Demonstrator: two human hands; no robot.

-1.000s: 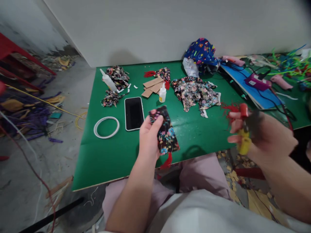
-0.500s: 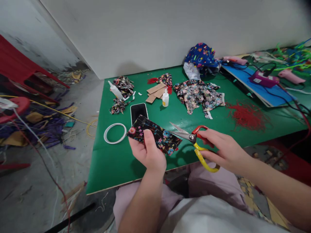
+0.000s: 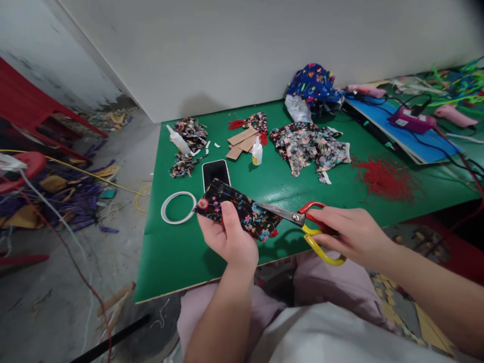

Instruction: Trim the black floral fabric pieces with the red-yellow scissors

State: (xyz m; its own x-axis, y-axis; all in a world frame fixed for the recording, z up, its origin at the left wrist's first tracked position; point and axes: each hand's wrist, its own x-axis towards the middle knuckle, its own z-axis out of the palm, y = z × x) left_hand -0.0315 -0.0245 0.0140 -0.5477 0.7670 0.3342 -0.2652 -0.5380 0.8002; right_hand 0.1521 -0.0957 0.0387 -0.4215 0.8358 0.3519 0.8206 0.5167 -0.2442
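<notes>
A folded piece of black floral fabric [image 3: 249, 209] is pinched in my left hand [image 3: 230, 234], the thumb lying across its top and the fingers underneath. My right hand [image 3: 351, 232] grips scissors [image 3: 298, 218] with one red and one yellow handle. Their blades point left and lie close together along the fabric's upper right edge; the lower blade is partly hidden there. Just behind the fabric lies a phone [image 3: 216, 173], partly covered by it. To the left of my left hand is a white ring [image 3: 165, 202] on the green table [image 3: 170, 267].
Glue bottles [image 3: 257, 153] [image 3: 179, 141], brown strips [image 3: 240, 143] and floral fabric pieces [image 3: 302, 143] lie farther back. Red threads [image 3: 385, 179] are on the right, near a blue folder [image 3: 427, 136] and a purple power strip [image 3: 412, 121]. A red chair [image 3: 45, 98] stands at left.
The scissor blades were spread apart and have come together at the fabric's edge. My left hand and the fabric stay almost in place.
</notes>
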